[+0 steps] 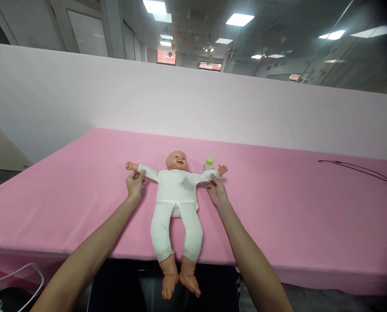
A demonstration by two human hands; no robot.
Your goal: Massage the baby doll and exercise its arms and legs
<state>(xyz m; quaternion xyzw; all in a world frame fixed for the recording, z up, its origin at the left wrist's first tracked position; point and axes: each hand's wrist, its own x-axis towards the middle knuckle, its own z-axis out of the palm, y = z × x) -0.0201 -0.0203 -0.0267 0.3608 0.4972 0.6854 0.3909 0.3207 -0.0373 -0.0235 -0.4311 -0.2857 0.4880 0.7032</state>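
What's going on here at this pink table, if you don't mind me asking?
A person is handling a baby doll with a plastic head and a white cloth suit, lying face-up on a pink cloth-covered table, its feet past the near edge. Their left hand and right hand each pinch a white sleeve. A small bottle with a green cap sits beyond the doll's arm.

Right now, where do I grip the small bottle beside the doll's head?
Take the green plastic cap from above with your right hand, the nearer one. The small white bottle appears upright behind the white-sleeved doll arm, which hides its base, so the top is the free part.
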